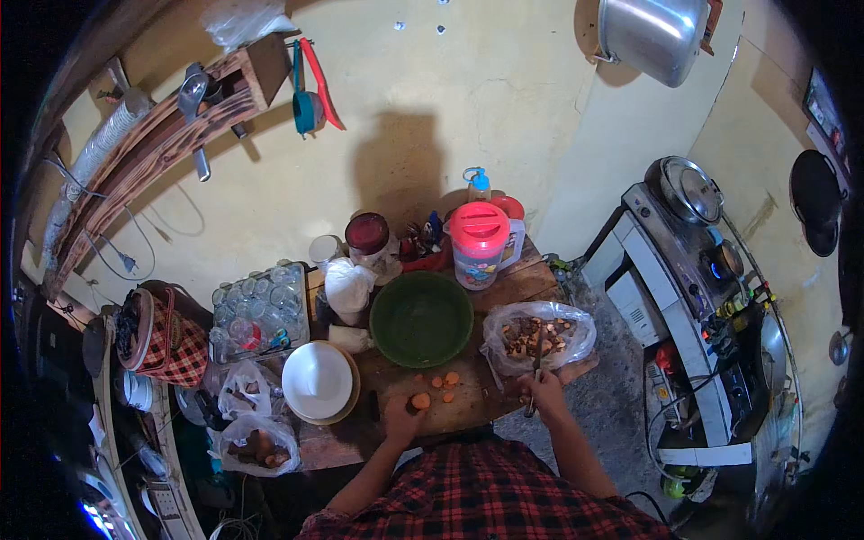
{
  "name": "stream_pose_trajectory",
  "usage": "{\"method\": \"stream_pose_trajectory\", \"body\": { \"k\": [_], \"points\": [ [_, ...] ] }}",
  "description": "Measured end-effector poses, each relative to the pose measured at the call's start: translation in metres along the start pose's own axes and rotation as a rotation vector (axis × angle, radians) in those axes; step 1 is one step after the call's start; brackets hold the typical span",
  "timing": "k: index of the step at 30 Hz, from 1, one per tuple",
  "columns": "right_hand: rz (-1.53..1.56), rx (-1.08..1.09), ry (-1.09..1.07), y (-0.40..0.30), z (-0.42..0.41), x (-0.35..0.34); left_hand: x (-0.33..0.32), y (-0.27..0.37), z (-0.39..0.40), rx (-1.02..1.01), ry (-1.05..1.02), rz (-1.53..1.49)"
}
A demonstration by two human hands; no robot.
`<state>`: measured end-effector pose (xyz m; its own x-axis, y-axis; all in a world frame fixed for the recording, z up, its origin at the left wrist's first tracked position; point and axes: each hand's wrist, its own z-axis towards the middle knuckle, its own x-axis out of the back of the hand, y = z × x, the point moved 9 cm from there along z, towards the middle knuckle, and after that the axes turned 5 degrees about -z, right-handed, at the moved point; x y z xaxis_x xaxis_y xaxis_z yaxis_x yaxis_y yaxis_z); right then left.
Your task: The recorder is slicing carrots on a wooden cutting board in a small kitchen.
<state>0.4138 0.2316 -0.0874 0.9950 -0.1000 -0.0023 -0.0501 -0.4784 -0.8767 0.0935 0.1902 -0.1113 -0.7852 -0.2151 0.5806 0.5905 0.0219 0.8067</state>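
My left hand (403,420) grips a piece of orange root vegetable (421,401) over the wooden cutting board (459,420). Several small cut orange pieces (452,378) lie on the board just beyond it. In my right hand (544,393) is a knife (538,351), its blade pointing away from me over an open clear plastic bag (579,322). Brown and orange peelings or scraps (523,337) fill that bag. A dark green basin (422,320) stands behind the board, with white bowls (317,379) stacked to the left.
A pink-lidded pitcher (480,243) stands behind the bag at the table's back right. Glasses crowd a tray (307,297) at the left. Two plastic bags (260,445) with brown contents sit at the front left. One burner is lit on the gas stove (675,250) to the right.
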Motion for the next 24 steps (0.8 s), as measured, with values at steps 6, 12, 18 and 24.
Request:
{"method": "stream_pose_trajectory", "body": {
  "k": [6, 12, 18, 24],
  "points": [
    [-0.166, 0.050, -0.107, 0.011, -0.029, -0.059, 0.010, -0.001, -0.003, -0.055, -0.005, 0.024],
    [-0.447, 0.024, -0.200, 0.072, -0.041, -0.090, 0.010, 0.003, -0.003, -0.145, -0.062, 0.140],
    [-0.694, 0.140, -0.219, 0.093, -0.056, -0.130, 0.007, 0.013, -0.006, -0.288, -0.005, 0.006],
    [-0.896, 0.413, -0.144, 0.086, -0.065, -0.146, 0.010, 0.004, -0.011, -0.302, -0.013, -0.087]
  ]
}}
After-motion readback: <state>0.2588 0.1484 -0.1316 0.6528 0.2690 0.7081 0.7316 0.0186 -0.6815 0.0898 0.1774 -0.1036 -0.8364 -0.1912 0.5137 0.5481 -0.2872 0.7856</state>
